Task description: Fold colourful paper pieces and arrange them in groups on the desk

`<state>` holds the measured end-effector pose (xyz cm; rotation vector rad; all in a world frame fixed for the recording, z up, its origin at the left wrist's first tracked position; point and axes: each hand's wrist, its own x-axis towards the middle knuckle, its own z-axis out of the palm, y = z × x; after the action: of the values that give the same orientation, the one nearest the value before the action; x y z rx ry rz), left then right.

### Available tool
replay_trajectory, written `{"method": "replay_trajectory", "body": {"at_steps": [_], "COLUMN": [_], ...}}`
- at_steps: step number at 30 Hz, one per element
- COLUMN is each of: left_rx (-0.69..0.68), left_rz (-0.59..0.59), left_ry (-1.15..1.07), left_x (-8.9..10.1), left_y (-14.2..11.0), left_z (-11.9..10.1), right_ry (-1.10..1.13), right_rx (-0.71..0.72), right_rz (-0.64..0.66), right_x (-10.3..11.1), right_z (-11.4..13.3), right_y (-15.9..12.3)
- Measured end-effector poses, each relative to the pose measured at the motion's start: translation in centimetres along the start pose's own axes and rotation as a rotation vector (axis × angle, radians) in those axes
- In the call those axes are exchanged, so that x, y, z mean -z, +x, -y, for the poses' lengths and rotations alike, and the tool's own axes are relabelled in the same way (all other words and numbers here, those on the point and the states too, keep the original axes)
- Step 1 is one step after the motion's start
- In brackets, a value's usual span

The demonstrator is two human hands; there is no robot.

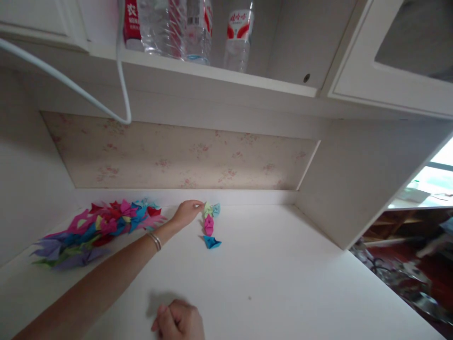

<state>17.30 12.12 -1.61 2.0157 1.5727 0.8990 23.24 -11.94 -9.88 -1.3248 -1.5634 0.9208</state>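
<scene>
My left hand (189, 212) reaches to the back of the white desk, thumb and forefinger pinched at the edge of a light green folded paper crane (207, 210). Touching or close beside that one is a pale blue paper crane (216, 209). A pink paper crane (209, 225) lies just in front, and a blue paper crane (212, 242) is nearer to me. To the left of my hand spreads a heap of many-coloured paper cranes (106, 224). Low in the view, my right hand (180, 321) is curled into a loose fist, nothing visible in it.
Overhead runs a shelf (219, 71) with plastic bottles (239, 38) on it. A white cable (71, 85) hangs at the upper left. Floral panelling (198, 156) backs the desk (283, 283), and a side panel (371, 174) closes its right.
</scene>
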Motion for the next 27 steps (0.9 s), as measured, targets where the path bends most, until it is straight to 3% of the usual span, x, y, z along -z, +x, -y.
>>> {"method": "replay_trajectory", "body": {"at_steps": [3,7,11,14,18,21,25,27], "left_rx": [0.037,0.162,0.369,0.553,0.591,0.559,0.585,0.588], "left_rz": [-0.007,-0.01,-0.047,-0.009,-0.004,0.005,0.044,0.06], "left_ry": [-0.11,-0.416,-0.544,-0.672,-0.807,-0.829,-0.874,-0.885], "left_x": [1.7,3.7,5.4,6.4,7.0,7.4,8.0,8.1], "left_y": [-4.7,-12.6,-20.0,-23.9,-26.1,-26.2,-26.1,-26.1], "left_z": [1.1,2.2,3.5,4.5,4.7,4.3,4.1,4.3], "right_ry": [0.006,0.029,0.023,-0.002,0.028,0.135,0.332,0.332], "right_rx": [-0.021,-0.05,-0.06,-0.081,-0.138,-0.169,-0.262,-0.312], "right_rz": [0.041,0.123,0.142,0.179,0.204,0.139,-0.023,-0.013], "right_x": [0.9,1.8,1.8,1.3,0.8,0.5,-0.2,-1.0], "right_z": [0.9,1.9,2.3,2.3,2.0,1.8,1.8,1.9], "right_y": [-0.2,-0.4,-0.6,-0.9,-1.2,-0.8,1.2,2.8]}}
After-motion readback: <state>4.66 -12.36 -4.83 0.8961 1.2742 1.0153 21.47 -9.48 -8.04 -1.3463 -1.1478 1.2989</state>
